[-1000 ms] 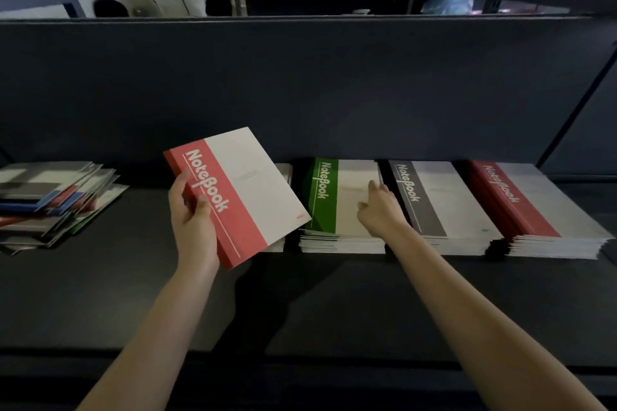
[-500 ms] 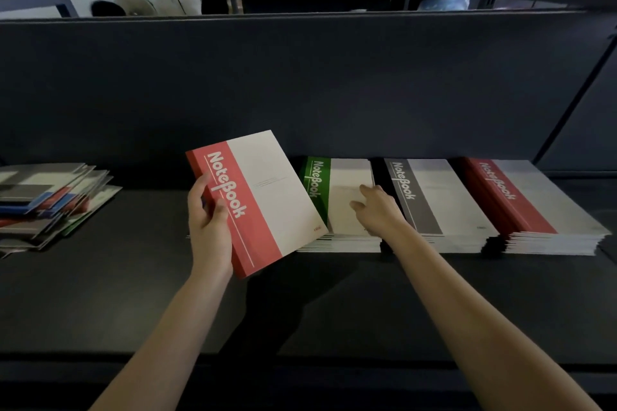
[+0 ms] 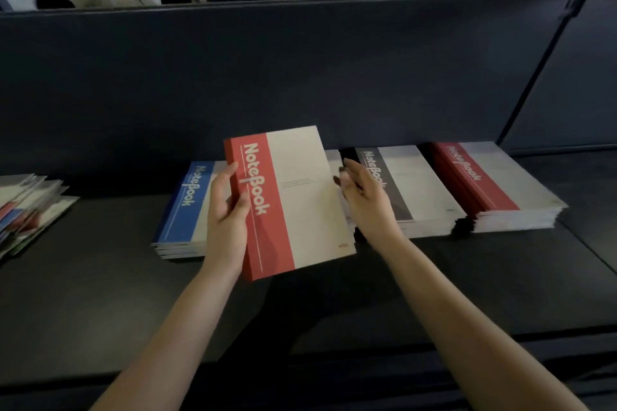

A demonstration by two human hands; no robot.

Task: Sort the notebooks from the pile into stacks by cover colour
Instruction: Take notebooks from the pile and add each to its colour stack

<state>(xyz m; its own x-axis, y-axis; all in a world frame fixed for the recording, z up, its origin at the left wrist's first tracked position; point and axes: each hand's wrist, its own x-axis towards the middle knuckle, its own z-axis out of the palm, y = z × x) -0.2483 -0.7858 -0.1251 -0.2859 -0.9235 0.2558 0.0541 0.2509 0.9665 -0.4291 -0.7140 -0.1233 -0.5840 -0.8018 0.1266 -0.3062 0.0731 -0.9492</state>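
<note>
My left hand (image 3: 228, 210) grips a red-and-white notebook (image 3: 293, 200) by its spine edge and holds it tilted above the desk, in front of the stacks. My right hand (image 3: 365, 202), fingers spread, sits at the notebook's right edge; whether it touches it I cannot tell. Behind the notebook lie sorted stacks: blue (image 3: 183, 213), grey (image 3: 410, 187) and red (image 3: 490, 183). The green stack is hidden behind the held notebook. The unsorted pile (image 3: 26, 207) lies at the far left.
A dark partition wall (image 3: 300, 77) rises right behind the stacks. The black desk (image 3: 100, 294) stretches toward me. Shelves and people show beyond the partition.
My left hand has carried the red notebook rightward, covering the green stack. My right hand has lifted off the green stack and come to the notebook's right edge. The blue stack has come into view.
</note>
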